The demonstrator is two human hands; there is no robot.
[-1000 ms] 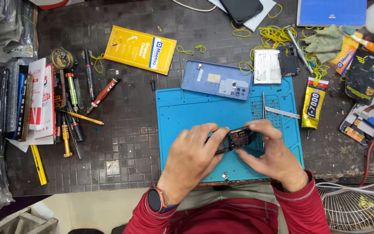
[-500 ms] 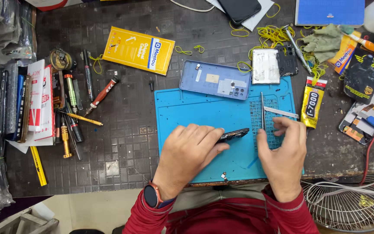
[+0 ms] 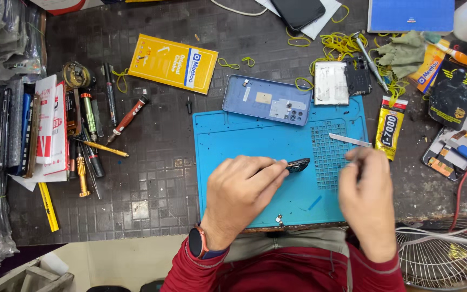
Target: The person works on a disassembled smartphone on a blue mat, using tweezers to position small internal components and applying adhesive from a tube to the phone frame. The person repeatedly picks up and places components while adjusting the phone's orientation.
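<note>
At the frame's lower centre, the left hand alone now pinches the small dark part over the blue mat, since the right hand has let go and curls around tweezers.

A soft, matt blue rubber mat is laid on a dark, rough table. A small black part with a shiny look is held by the left hand. A smooth blue plastic phone back and shiny metal tweezers are seen. A glossy yellow paper packet is seen too.
</note>
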